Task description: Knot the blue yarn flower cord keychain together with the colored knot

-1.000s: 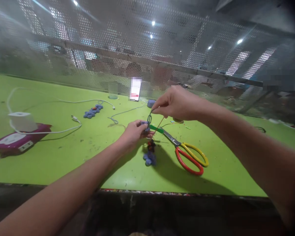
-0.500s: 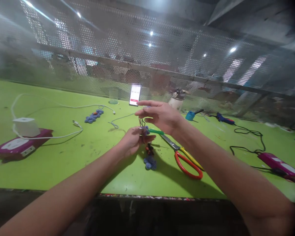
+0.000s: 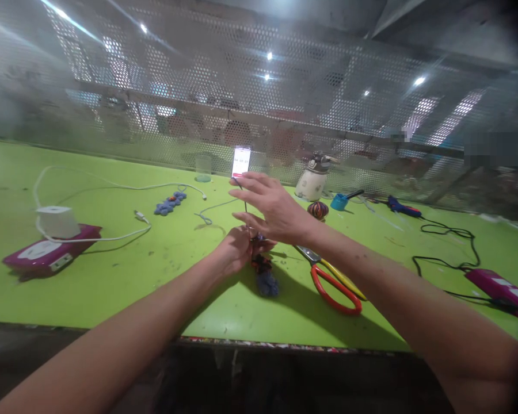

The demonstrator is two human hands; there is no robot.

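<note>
My left hand (image 3: 237, 250) is closed on a piece of yarn work, of which blue and dark bits show between the hands. Below the fingers hangs its lower part, a dark and orange section (image 3: 262, 263) ending in a blue knitted section (image 3: 267, 284). Just above, my right hand (image 3: 270, 210) has its fingers bent and pressed near a dark strand of yarn (image 3: 244, 198) that runs up from the work. Whether a tool is inside the right hand is hidden.
Scissors (image 3: 336, 287) with red and yellow handles lie right of the hands. Behind are a yarn ball (image 3: 318, 210), a blue pot (image 3: 339, 201), a bottle (image 3: 313, 178), a phone (image 3: 240, 161) and a cup (image 3: 203, 168). Left are a blue knitted strip (image 3: 170, 203) and a purple power strip (image 3: 47, 253).
My right hand has turned and come lower over the left hand, with the dark strand now drawn upward. The green-handled tool is no longer visible. The yarn ball has come into view.
</note>
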